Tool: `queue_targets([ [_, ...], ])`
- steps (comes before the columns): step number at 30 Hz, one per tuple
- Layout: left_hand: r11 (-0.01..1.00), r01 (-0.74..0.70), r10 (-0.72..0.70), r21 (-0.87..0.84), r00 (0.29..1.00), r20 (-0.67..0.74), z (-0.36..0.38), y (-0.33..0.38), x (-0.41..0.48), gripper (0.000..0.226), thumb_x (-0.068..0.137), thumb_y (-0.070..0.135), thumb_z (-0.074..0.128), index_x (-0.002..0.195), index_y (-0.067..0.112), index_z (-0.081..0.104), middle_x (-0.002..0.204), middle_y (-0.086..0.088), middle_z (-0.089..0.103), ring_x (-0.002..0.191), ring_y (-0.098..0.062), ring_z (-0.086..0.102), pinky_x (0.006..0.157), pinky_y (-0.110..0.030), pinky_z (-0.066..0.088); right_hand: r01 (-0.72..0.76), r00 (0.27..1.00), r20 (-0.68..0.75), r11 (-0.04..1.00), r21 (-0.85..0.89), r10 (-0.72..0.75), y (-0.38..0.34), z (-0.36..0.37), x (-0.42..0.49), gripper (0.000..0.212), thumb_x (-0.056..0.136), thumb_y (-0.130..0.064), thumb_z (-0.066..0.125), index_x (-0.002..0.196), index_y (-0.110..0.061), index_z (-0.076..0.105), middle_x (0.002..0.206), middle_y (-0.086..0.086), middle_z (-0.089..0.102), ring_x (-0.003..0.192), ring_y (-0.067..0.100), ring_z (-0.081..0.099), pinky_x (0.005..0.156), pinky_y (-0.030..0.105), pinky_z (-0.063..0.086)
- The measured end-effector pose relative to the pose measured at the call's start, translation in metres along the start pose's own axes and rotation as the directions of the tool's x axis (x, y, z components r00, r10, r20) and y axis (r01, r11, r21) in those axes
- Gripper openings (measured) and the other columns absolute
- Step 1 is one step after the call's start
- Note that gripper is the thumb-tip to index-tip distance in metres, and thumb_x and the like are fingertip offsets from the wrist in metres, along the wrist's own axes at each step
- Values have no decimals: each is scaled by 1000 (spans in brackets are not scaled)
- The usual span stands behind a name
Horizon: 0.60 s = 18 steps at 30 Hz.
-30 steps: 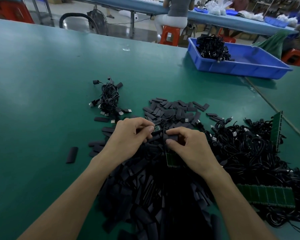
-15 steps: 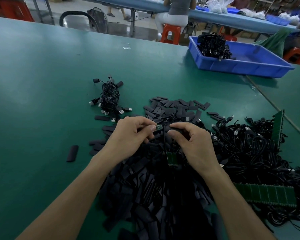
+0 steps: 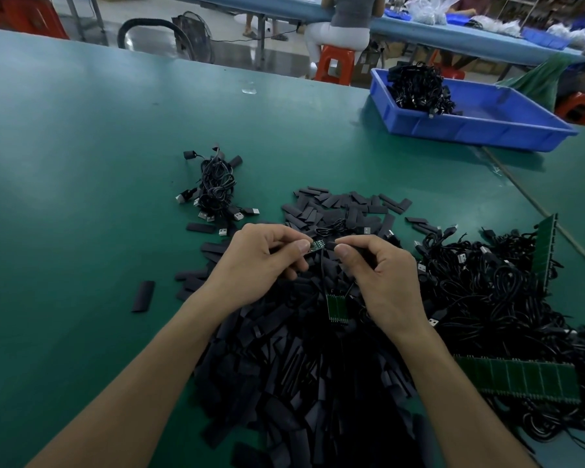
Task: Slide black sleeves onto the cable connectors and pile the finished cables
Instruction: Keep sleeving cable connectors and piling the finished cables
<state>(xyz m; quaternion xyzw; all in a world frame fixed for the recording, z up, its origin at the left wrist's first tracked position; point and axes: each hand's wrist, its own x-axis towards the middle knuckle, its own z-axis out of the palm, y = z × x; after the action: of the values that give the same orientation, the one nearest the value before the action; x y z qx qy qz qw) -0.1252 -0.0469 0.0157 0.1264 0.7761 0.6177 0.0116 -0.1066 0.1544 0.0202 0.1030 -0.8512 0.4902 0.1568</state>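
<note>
Left hand (image 3: 260,261) pinches green connector board (image 3: 317,246). Right hand (image 3: 382,275) pinches black sleeve (image 3: 331,245) just beside board's end. Hands close together, sleeve looks lined up to slide on. Work held over sleeve heap (image 3: 284,366), likely for quick refill. Finished pile (image 3: 217,190) kept apart at far left, raw cables (image 3: 487,292) at right.

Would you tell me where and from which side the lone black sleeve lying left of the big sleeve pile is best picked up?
Probably by its middle, pinched across the narrow width from straight above. The lone sleeve lies flat on the green table, long axis running near-to-far with a slight tilt, and bare table borders both long edges, leaving room for finger and thumb.
</note>
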Motion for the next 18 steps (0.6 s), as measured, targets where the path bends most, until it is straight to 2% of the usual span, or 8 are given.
queue_targets([
  [9,999,3,-2,-35,1000,16,0,-2,1,10,97,21,64,95,26,73,74,0,75,61,-13,69,62,-18,54,-18,1000,20,999,47,17,2,0,1,17,87,-27,74,104,-30,72,93,-17,72,88,-3,68,78,12,50],
  [13,998,13,-12,-65,1000,17,0,-2,1,11,97,20,64,93,25,73,74,-1,75,59,-12,68,61,-18,54,-16,999,46,996,86,12,1,-1,0,23,81,-41,70,103,-36,71,92,-18,73,86,-1,69,76,12,50],
  [18,997,5,-3,-73,999,37,0,-3,1,12,98,19,64,95,27,73,74,0,75,63,-13,68,65,-21,57,-13,998,61,999,33,10,2,-3,2,32,78,-45,71,107,-31,74,96,-17,73,88,1,69,78,15,52],
])
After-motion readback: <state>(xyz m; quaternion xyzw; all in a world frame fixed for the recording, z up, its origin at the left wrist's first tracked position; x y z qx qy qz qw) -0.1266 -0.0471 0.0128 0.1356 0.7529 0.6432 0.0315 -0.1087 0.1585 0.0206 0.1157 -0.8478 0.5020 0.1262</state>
